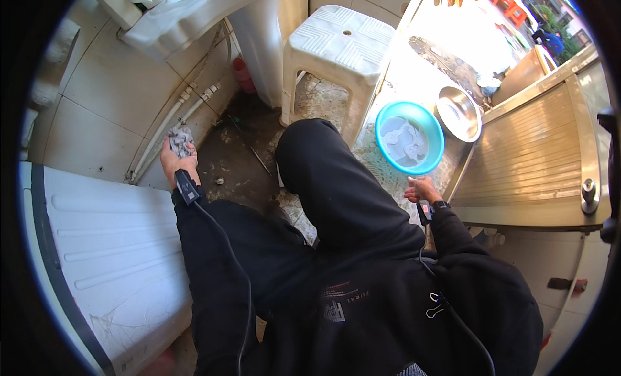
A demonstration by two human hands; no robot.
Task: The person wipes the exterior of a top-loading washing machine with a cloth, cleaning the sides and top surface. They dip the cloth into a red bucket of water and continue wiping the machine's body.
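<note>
My left hand point(179, 164) is closed around a crumpled greyish-white wad point(182, 142), which looks like a wet cloth, beside the wall pipes. On the right, my right hand point(420, 189) hangs just below the near rim of a turquoise basin point(437, 161), its fingers loosely bent and apart, with nothing visible in them. Cloudy water and pale, cloth-like pieces point(407, 142) lie inside the basin. Touching or close to its right side is a shiny metal bowl point(467, 125).
A white plastic stool point(343, 36) stands ahead, next to the washbasin pedestal point(255, 46). White pipes point(162, 127) run along the left wall. A ribbed white appliance point(116, 240) is at my left, and a metal-framed door point(530, 156) stands open on the right. The dark floor point(236, 156) looks wet.
</note>
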